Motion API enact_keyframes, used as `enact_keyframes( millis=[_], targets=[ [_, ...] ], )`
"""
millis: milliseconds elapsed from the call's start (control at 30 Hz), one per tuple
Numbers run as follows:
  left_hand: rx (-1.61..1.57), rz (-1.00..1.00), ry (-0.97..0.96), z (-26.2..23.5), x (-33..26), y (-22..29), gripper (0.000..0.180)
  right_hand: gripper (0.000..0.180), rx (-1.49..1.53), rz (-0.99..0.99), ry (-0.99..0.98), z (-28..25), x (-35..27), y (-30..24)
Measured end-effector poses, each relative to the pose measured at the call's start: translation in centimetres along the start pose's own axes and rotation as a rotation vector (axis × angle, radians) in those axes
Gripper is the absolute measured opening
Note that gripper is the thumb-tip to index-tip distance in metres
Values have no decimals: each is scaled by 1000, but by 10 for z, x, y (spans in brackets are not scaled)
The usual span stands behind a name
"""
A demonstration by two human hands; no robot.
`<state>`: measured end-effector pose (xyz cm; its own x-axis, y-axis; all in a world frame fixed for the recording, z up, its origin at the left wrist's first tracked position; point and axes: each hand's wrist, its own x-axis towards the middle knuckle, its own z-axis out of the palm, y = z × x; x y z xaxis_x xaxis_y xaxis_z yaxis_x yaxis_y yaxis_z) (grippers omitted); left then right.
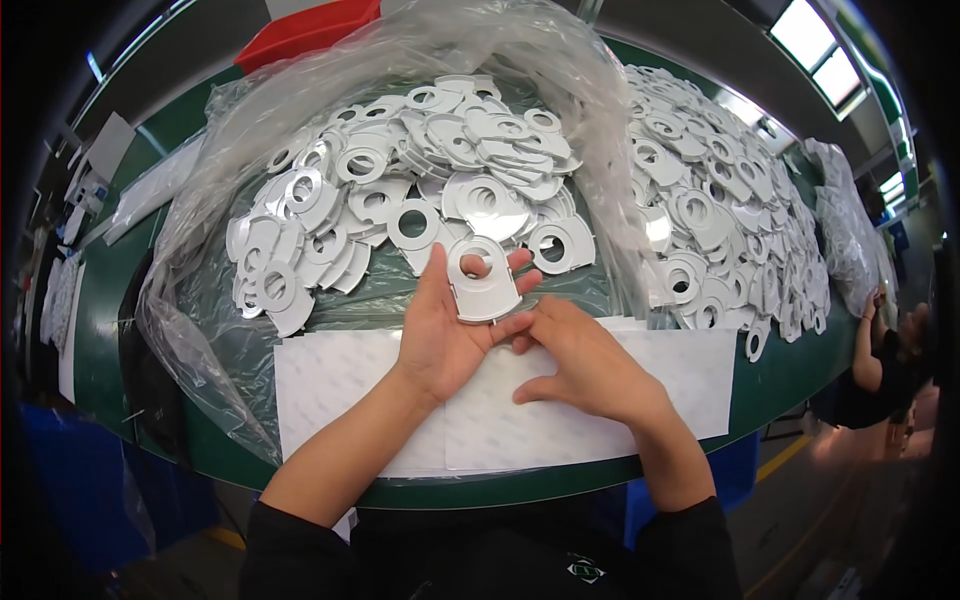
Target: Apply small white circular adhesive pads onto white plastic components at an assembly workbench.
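Note:
My left hand (437, 350) is palm up and holds a white plastic part (487, 298) with a round hole and a rounded lower end. Its thumb lies along the part's left edge, and a fingertip shows through the hole. Close by on the right, my right hand (597, 368) has its fingers reaching to the part's lower right corner, beside the left fingertips. The right thumb stands apart, with nothing between it and the fingers. Whether the right fingertips touch the part or only the left fingers, I cannot tell. Behind both hands lies a heap of similar white parts (490, 205).
Clear plastic sheeting (200, 330) lies under and around the heap. White paper sheets (350, 400) lie below my hands on the green table (110, 300). Another heap of parts (715, 215) is at right. A red bin (300, 35) stands behind; another person's arm (868, 345) shows far right.

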<state>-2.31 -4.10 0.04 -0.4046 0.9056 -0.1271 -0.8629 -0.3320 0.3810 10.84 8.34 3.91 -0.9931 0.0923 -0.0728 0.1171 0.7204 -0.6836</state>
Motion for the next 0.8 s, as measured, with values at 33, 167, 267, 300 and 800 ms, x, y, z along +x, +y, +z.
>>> enact_keyframes(
  millis=[33,167,267,300,800],
  targets=[
    [0,0,-1,-3,2,-1,44,41,-7,-1,4,-1,-1,-3],
    [64,15,72,-6,6,-5,51,27,-64,-48,29,0,-9,-9],
    [94,-3,111,3,7,-7,52,17,-117,-109,-22,-6,-13,-11],
    [115,-7,141,4,7,-7,52,17,-106,-144,-9,-9,-15,-11],
    [372,-127,28,4,3,-10,68,8,1015,0,374,2,17,14]
  ],
)
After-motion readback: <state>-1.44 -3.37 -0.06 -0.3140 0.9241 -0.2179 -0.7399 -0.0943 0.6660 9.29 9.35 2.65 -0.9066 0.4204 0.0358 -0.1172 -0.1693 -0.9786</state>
